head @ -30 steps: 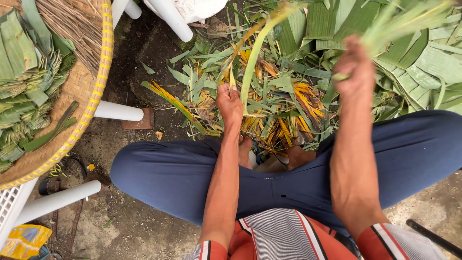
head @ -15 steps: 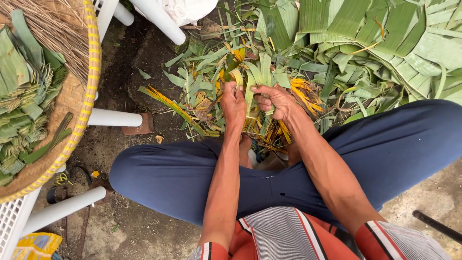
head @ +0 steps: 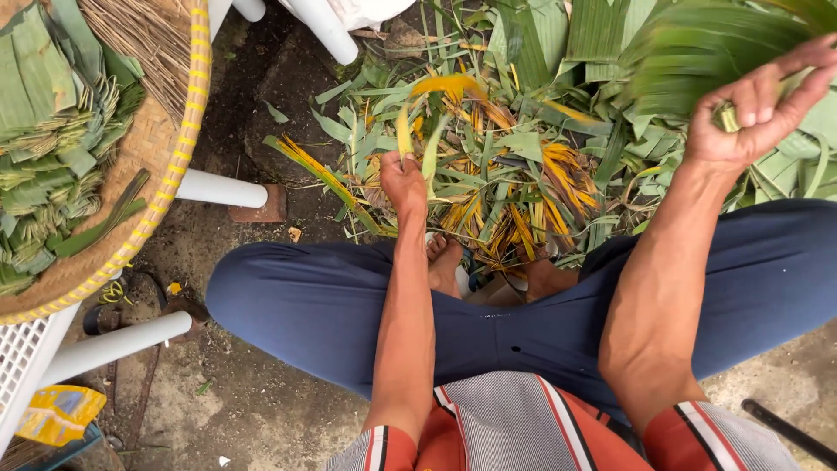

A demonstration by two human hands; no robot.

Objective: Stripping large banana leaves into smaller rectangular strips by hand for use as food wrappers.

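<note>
Overhead — leaf bundle (head: pixel 697 61) in right hand (head: pixel 754 109)

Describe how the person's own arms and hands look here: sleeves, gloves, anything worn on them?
Both the left hand and the right hand are bare: no gloves, rings or watch show. The forearms are uncovered too. Short sleeves end above the elbows, orange-red with white and dark stripes at the cuffs, beside a grey striped shirt front.

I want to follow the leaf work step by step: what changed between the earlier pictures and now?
The right hand left the pile and rose to the right, gripping a green leaf bundle. The left hand stayed low, holding yellow-green leaf strips. The woven tray did not move.
</note>
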